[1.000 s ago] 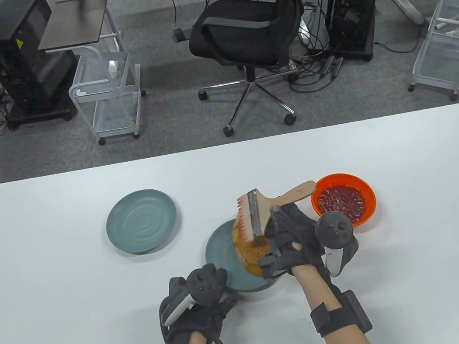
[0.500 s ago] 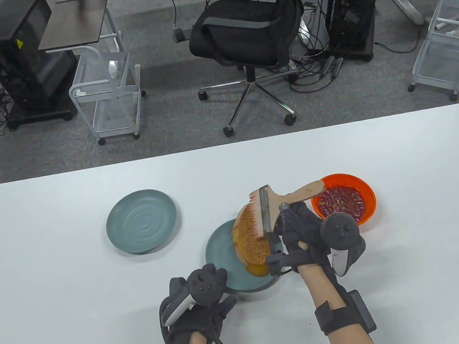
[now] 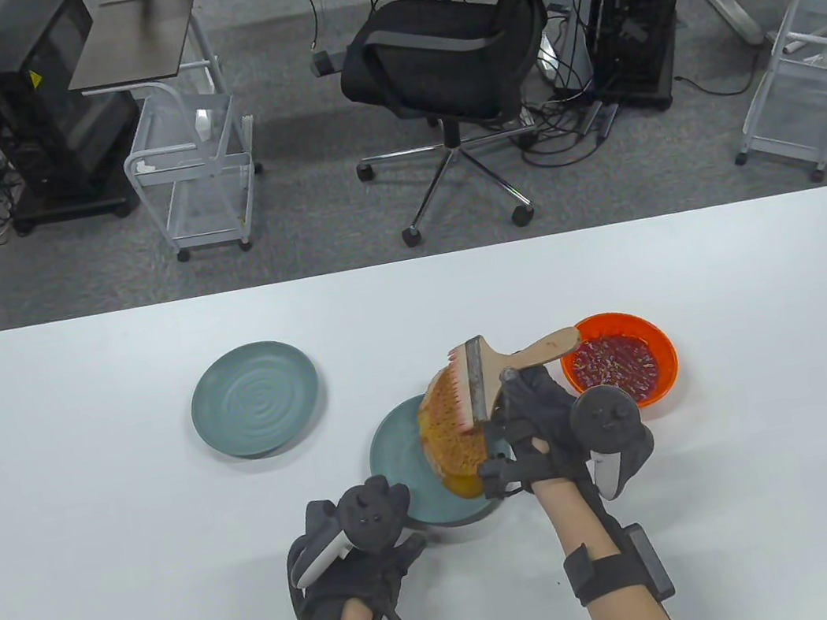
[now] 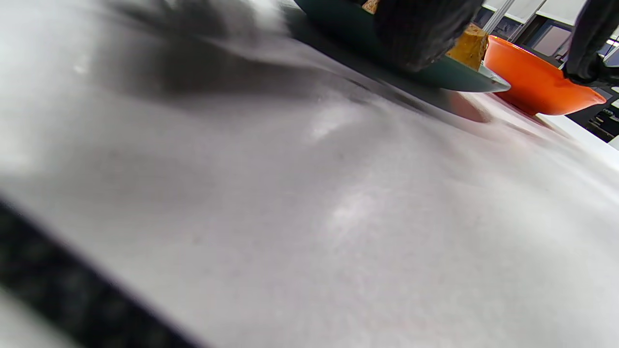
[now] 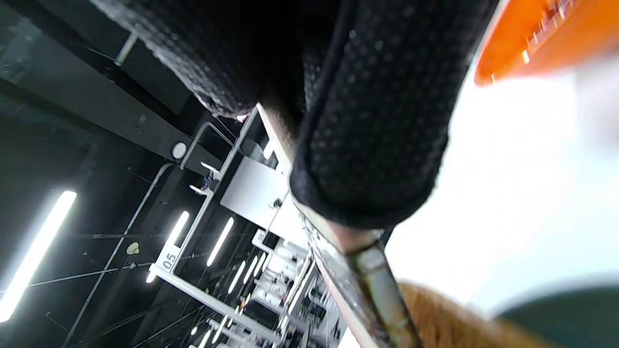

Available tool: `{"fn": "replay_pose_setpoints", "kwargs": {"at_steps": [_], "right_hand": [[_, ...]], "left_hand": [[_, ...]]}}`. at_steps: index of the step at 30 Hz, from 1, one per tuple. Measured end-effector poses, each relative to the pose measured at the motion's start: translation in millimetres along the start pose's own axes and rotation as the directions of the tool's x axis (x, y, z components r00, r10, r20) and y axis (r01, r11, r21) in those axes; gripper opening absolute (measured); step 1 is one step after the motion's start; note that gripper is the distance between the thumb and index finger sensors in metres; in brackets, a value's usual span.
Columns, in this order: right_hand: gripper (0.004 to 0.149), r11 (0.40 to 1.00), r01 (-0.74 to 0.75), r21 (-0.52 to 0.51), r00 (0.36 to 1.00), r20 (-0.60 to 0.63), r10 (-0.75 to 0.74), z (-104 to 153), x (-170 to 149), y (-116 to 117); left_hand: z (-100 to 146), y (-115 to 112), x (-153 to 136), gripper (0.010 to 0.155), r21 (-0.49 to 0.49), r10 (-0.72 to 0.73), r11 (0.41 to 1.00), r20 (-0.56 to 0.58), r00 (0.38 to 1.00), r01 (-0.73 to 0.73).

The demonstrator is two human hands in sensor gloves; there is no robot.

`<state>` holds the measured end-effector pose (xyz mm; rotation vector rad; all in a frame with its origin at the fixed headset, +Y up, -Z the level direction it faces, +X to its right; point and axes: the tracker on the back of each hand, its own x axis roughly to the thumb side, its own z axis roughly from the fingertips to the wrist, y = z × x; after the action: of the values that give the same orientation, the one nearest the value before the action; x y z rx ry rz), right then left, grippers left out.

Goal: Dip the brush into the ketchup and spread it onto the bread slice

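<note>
1. Table view: my right hand (image 3: 534, 425) grasps the brush (image 3: 501, 374) handle, bristles on the bread slice (image 3: 447, 432), which lies on the near plate (image 3: 399, 456) toward the table's near edge. The ketchup bowl (image 3: 618, 360) stands just right. My left hand (image 3: 359, 543) rests at that plate's near rim; I cannot tell its grip.
2. Left wrist view: plate rim (image 4: 464, 82), orange bowl (image 4: 537, 82).
3. Right wrist view: fingers (image 5: 377, 121) clenched around the handle.

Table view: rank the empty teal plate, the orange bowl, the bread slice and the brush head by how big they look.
1. Empty teal plate, largest.
2. Orange bowl.
3. Bread slice, partly hidden by the brush, so unsure against the bowl.
4. Brush head, smallest.
</note>
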<state>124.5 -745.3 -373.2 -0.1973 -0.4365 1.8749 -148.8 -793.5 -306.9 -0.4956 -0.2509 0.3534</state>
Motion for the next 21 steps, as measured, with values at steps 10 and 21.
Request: {"fn": "replay_pose_setpoints", "kwargs": {"at_steps": [10,21], "right_hand": [[0.048,0.986,-0.108,-0.125,0.99,0.074,0.118,-12,7,-30],[0.048,0.887,-0.372,-0.273,0.896,0.145,0.42,-51,25,-122]], "left_hand": [[0,0,-2,0.068,-0.006,0.01,1.0,0.007,1.0,-0.01],[0,0,-2,0.068,-0.021,0.022,1.0,0.016,1.0,-0.022]]}}
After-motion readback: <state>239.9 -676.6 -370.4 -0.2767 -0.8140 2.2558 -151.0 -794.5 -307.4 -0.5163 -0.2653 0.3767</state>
